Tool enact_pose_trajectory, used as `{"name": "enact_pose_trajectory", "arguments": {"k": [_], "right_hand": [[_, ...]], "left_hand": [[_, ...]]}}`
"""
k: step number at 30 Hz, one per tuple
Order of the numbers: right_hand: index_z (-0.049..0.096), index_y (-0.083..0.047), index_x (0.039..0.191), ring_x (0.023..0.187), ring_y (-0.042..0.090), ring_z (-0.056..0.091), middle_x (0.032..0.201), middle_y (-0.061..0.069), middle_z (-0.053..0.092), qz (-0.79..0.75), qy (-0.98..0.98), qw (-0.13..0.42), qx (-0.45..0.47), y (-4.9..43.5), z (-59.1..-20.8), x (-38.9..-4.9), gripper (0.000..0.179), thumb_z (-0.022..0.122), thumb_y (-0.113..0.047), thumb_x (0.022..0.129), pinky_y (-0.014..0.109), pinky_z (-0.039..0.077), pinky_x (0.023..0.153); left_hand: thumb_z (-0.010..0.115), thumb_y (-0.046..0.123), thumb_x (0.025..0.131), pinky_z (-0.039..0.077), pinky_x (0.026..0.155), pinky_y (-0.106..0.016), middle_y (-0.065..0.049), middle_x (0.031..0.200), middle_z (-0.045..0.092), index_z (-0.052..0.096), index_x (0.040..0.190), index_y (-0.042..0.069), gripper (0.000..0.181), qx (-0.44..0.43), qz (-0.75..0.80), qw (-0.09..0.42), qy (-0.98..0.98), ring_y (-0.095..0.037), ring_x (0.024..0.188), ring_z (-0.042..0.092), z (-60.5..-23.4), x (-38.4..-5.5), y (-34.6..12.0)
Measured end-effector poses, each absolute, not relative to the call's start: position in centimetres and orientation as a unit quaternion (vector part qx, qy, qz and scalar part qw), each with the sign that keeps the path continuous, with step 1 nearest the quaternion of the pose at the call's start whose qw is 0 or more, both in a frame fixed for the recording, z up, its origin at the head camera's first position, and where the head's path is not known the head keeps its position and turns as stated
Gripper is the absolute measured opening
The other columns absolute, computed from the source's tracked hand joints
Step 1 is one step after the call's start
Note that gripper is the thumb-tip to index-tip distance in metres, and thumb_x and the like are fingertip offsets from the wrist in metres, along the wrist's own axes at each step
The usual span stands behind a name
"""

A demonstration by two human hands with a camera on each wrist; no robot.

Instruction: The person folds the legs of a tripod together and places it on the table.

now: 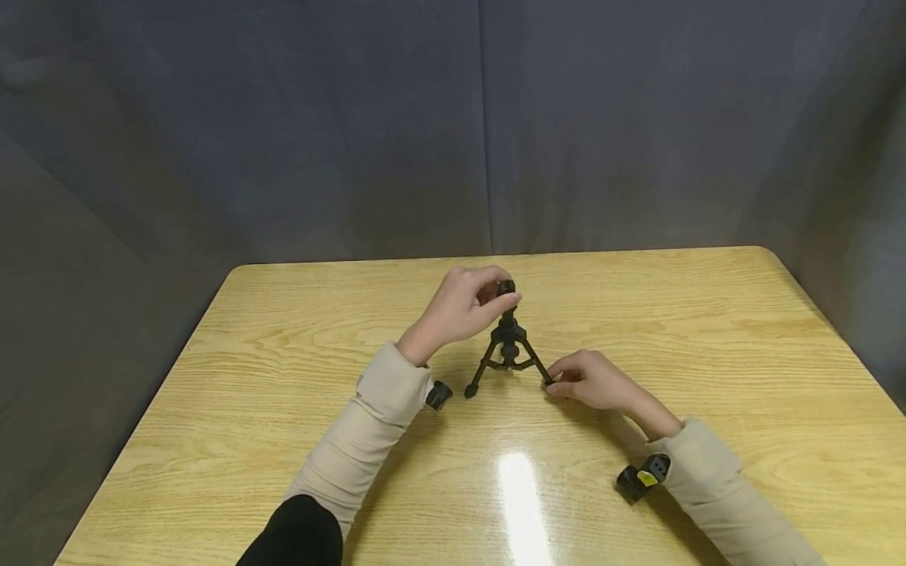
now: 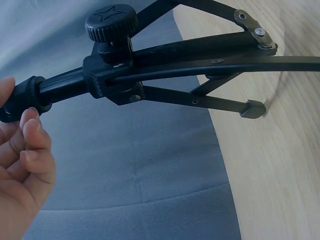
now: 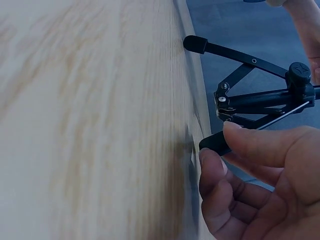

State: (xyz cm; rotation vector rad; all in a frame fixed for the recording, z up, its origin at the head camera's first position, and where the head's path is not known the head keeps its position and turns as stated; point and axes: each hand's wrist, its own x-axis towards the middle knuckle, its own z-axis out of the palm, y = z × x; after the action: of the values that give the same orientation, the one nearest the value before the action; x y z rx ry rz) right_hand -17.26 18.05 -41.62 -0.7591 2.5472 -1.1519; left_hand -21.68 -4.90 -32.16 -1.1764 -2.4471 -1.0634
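A small black tripod (image 1: 508, 333) stands upright on the wooden table with its legs spread. My left hand (image 1: 464, 305) grips the top of its centre column; in the left wrist view thumb and fingers close round the ribbed collar (image 2: 31, 96). Lower down, my right hand (image 1: 591, 380) pinches the rubber foot (image 3: 215, 143) of the right leg between thumb and fingers, close to the tabletop. Another leg's foot (image 1: 471, 391) rests on the table at the left. A round knob with a star mark (image 2: 111, 21) sticks out from the column's side.
The light wood table (image 1: 283, 440) has rounded far corners, and a grey-blue cloth (image 1: 340, 141) hangs behind it. Both wrists carry small black cameras, the left one (image 1: 439, 395) near the tripod's left foot. A bright glare streak lies on the near tabletop.
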Motion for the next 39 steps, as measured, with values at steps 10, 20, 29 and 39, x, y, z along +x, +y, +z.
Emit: {"name": "enact_pose_trajectory", "arguments": {"k": [10,20,29,39], "right_hand": [[0.069,0.0,0.088,0.056,0.007,0.046,0.07,0.002,0.064,-0.395,0.875,0.115,-0.255,17.4,-41.5,-17.1,0.008,0.064,-0.004,0.083,0.024,0.038,0.053],[0.07,0.0,0.087,0.054,0.007,0.045,0.067,0.001,0.063,-0.401,0.872,0.113,-0.256,16.8,-41.5,-17.0,0.008,0.065,-0.004,0.082,0.023,0.037,0.051],[0.069,0.002,0.088,0.053,0.008,0.046,0.062,0.002,0.062,-0.41,0.871,0.116,-0.243,16.3,-41.2,-16.8,0.009,0.064,-0.003,0.082,0.023,0.037,0.051],[0.069,0.003,0.089,0.051,0.007,0.047,0.06,0.003,0.059,-0.422,0.868,0.109,-0.238,16.1,-41.5,-16.6,0.01,0.064,-0.002,0.083,0.021,0.037,0.047]], "left_hand": [[0.06,0.017,0.089,0.032,0.049,-0.021,0.003,0.055,0.047,0.065,0.091,0.003,0.015,-0.407,-0.363,0.126,-0.829,-0.007,0.048,0.038,-31.9,-21.4,-4.9],[0.059,0.016,0.089,0.032,0.05,-0.021,0.003,0.056,0.048,0.065,0.088,0.004,0.014,-0.412,-0.342,0.147,-0.832,-0.006,0.049,0.039,-31.5,-21.3,-4.9],[0.059,0.015,0.089,0.031,0.05,-0.021,0.003,0.055,0.046,0.064,0.085,0.003,0.014,-0.414,-0.334,0.158,-0.832,-0.007,0.049,0.038,-31.2,-21.2,-5.0],[0.059,0.014,0.088,0.031,0.05,-0.021,0.003,0.056,0.047,0.064,0.086,0.002,0.013,-0.412,-0.341,0.164,-0.829,-0.007,0.049,0.038,-31.1,-21.1,-5.0]]}}
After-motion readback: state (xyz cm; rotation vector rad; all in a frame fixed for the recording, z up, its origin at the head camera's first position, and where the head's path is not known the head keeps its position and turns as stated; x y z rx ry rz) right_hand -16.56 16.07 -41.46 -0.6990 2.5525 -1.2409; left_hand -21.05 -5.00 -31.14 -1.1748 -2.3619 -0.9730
